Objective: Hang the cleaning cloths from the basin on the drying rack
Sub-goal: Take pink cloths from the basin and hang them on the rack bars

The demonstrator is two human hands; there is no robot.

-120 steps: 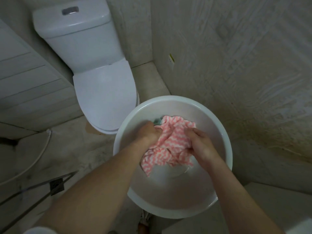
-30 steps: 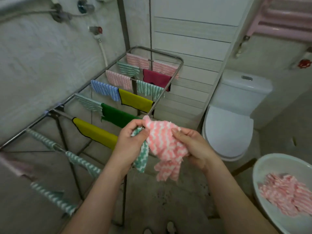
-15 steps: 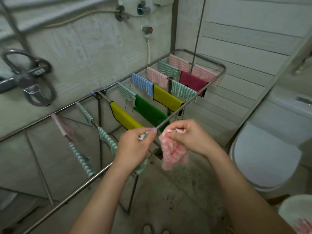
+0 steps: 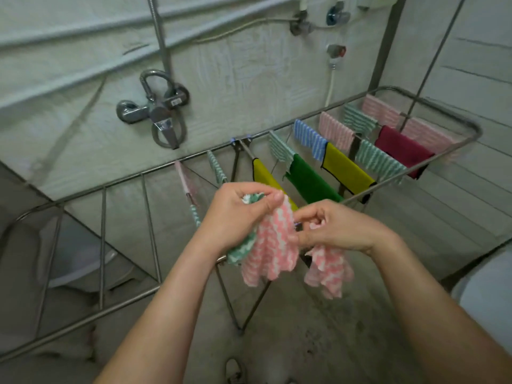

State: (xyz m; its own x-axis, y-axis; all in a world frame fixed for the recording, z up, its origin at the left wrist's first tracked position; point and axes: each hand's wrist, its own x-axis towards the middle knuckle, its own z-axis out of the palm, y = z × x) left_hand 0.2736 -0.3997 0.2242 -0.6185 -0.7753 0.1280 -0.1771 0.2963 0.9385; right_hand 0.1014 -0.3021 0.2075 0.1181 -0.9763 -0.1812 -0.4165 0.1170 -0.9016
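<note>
My left hand (image 4: 238, 214) grips a bunched green-and-white striped cloth (image 4: 241, 249) and pinches the top of a pink-and-white zigzag cloth (image 4: 270, 245). My right hand (image 4: 331, 227) pinches what looks like another corner of the pink cloth, whose end (image 4: 328, 270) hangs below it. Both hands are just above the near rail of the metal drying rack (image 4: 124, 180). Several cloths hang on the rack's right half: yellow (image 4: 346, 170), green (image 4: 310, 181), dark red (image 4: 401, 148), blue striped (image 4: 309, 138). The basin is out of view.
A shower tap (image 4: 155, 115) and pipes are fixed to the wall behind the rack. The rack's left bars carry nothing. A white toilet edge (image 4: 484, 289) shows at the right. A pale object (image 4: 83, 261) lies under the rack at left. Concrete floor lies below.
The view has swung left along the rack. My hands have drawn apart, spreading the pink cloth between them; before, they were close together with it bunched.
</note>
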